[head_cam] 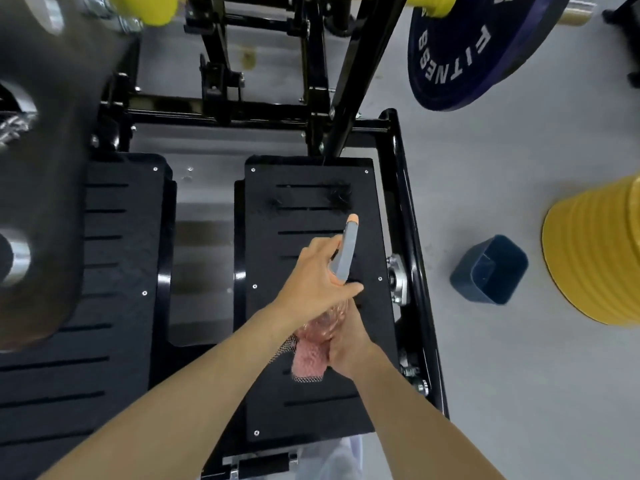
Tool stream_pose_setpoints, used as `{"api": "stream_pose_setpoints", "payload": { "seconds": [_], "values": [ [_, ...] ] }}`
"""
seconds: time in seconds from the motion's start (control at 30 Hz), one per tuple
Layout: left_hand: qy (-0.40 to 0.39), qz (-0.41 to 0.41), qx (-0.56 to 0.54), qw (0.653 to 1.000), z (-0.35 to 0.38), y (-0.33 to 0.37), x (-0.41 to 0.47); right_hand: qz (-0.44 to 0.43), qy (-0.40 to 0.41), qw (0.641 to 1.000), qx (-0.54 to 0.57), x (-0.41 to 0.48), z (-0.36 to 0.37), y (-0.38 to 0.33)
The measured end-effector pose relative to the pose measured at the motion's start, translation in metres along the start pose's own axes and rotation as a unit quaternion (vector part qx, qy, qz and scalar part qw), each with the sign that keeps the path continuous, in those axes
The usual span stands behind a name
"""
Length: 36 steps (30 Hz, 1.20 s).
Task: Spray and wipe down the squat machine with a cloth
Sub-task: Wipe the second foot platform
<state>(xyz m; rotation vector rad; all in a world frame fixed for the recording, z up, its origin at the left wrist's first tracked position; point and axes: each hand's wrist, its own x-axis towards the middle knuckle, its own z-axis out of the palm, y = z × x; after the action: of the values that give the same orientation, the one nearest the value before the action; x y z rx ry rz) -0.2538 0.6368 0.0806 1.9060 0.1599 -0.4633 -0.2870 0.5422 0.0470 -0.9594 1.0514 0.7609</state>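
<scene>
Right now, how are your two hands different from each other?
The left hand is farther out, gripping the grey head of the spray bottle. The right hand is nearer, wrapped round the bottle's clear body. The right hand also seems to hold the pink cloth, while the left hand has no cloth. Both hands hold the same bottle above the right foot plate.

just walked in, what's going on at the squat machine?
A person works above the machine's right footplate. The left hand grips the spray bottle at its trigger head, nozzle pointing at the plate's far end. The right hand holds the bottle's clear body together with a pink cloth.
</scene>
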Motion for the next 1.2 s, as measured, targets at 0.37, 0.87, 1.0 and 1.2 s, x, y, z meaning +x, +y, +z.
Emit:
{"api": "stream_pose_setpoints", "payload": {
  "seconds": [0.37, 0.87, 1.0, 1.2],
  "values": [
    [0.112, -0.254, -0.097, 0.956, -0.017, 0.011, 0.088, 0.048, 0.04, 0.977, -0.206, 0.046, 0.015, -0.052],
    [0.163, -0.357, -0.109, 0.913, -0.041, -0.005, 0.178, 0.03, 0.062, 0.893, -0.446, 0.091, -0.019, -0.137],
    [0.115, -0.344, -0.103, 0.926, -0.023, -0.005, 0.176, 0.034, 0.061, 0.888, -0.454, 0.089, -0.023, -0.126],
    [0.033, -0.355, 0.021, 0.934, 0.025, -0.002, 0.146, 0.044, 0.075, 0.863, -0.498, 0.083, -0.041, -0.099]
  ]
}}
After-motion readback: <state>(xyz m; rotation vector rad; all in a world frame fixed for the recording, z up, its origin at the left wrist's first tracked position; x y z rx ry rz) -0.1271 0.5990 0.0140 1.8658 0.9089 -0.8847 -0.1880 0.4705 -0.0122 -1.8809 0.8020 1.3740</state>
